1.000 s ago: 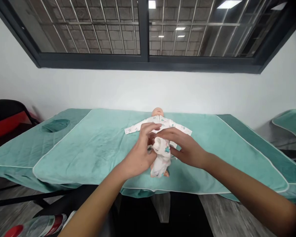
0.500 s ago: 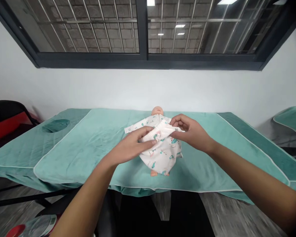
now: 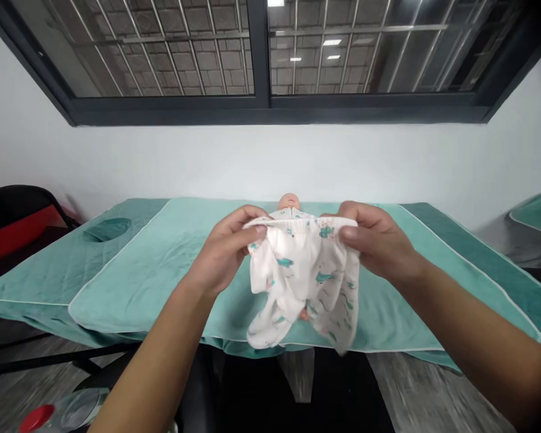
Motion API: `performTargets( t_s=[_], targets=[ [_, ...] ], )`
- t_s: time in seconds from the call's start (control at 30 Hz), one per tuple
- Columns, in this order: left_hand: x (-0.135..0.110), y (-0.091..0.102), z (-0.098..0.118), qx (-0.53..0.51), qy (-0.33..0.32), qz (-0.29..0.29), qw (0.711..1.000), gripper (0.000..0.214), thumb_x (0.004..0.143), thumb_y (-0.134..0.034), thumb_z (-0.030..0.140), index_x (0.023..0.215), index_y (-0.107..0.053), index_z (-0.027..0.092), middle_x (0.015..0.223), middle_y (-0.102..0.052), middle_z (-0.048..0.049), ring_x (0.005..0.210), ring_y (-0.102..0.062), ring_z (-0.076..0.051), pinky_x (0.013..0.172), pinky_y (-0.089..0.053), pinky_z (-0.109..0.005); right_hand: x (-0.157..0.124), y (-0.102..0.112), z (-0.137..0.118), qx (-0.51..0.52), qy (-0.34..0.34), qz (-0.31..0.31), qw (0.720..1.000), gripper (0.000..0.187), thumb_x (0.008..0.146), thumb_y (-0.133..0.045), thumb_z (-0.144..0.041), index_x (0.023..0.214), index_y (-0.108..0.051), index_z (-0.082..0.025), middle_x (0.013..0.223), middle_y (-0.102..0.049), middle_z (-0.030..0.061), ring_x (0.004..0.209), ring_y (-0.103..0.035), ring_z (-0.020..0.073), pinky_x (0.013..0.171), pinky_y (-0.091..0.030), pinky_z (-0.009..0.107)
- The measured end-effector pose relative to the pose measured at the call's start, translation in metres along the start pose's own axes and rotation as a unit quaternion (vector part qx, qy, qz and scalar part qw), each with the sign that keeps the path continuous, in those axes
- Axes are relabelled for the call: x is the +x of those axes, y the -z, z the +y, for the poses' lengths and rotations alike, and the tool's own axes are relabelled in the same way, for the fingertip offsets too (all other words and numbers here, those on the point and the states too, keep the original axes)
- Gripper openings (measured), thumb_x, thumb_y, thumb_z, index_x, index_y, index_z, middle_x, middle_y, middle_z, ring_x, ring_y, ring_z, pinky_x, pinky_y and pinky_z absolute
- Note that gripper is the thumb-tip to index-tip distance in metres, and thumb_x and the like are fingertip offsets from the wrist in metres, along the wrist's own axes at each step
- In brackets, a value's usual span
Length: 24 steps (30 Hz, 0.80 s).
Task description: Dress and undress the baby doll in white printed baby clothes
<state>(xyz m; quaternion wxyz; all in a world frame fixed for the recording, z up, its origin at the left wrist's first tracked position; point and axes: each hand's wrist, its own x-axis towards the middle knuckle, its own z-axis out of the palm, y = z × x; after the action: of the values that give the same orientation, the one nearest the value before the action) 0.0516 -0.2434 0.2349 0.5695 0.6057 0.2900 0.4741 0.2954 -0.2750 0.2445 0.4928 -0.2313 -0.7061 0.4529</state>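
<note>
A pair of white baby pants (image 3: 304, 264) with green and pink prints hangs upright from its elastic waistband, both legs dangling. My left hand (image 3: 228, 243) pinches the waistband's left end between thumb and fingers. At the right end, my right hand (image 3: 376, 237) grips the same band with the thumb in front. Behind the pants lies a baby doll (image 3: 289, 201) on its back, its head toward the wall. The doll's printed white top (image 3: 291, 214) shows only at the chest; most of its body is hidden by the pants.
A massage bed (image 3: 153, 270) with a green cover and a face hole (image 3: 107, 230) spans the view. Behind it are a white wall (image 3: 270, 162) and a barred window. A black and red chair (image 3: 20, 228) stands left; a red-capped clear container (image 3: 67, 412) is at lower left.
The bunched pants have been lifted and spread wide, so the legs now hang down. My hands have moved apart along the waistband, and the doll is more covered from view.
</note>
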Motion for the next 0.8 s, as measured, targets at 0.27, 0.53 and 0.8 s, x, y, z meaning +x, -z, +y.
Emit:
performTargets(
  t_s=[0.27,0.53,0.8],
  targets=[
    [-0.006,-0.016,-0.01,0.082,0.052,-0.104,0.99,0.025,0.08,-0.075,0.038,0.092,-0.07,0.017,0.087,-0.068,-0.0042,0.078,-0.063,-0.018,0.068,-0.05,-0.027,0.005,-0.017,0.018,-0.095,-0.058,0.054,0.992,0.036,0.09,-0.064,-0.048,0.072,-0.054,-0.019,0.064,-0.049,-0.0034,0.058,-0.044,0.0091,0.052,-0.036,0.022],
    [0.001,-0.014,-0.035,-0.07,0.06,0.018,0.996,0.035,0.086,-0.067,0.049,0.102,-0.067,0.018,0.083,-0.069,-0.0026,0.068,-0.062,-0.014,0.061,-0.048,-0.023,0.004,0.005,0.029,-0.096,-0.217,-0.209,0.949,0.031,0.084,-0.071,-0.049,0.089,-0.073,-0.018,0.087,-0.073,0.0026,0.078,-0.067,0.0172,0.067,-0.051,0.026],
    [-0.005,-0.007,-0.039,0.027,0.105,-0.11,0.988,0.028,0.075,-0.08,0.036,0.091,-0.071,0.015,0.082,-0.07,-0.0047,0.071,-0.065,-0.017,0.063,-0.05,-0.026,0.001,0.011,0.046,0.056,-0.182,-0.067,0.979,0.045,0.088,-0.063,-0.057,0.099,-0.072,-0.014,0.089,-0.073,0.0077,0.076,-0.067,0.0173,0.066,-0.053,0.027]
  ],
)
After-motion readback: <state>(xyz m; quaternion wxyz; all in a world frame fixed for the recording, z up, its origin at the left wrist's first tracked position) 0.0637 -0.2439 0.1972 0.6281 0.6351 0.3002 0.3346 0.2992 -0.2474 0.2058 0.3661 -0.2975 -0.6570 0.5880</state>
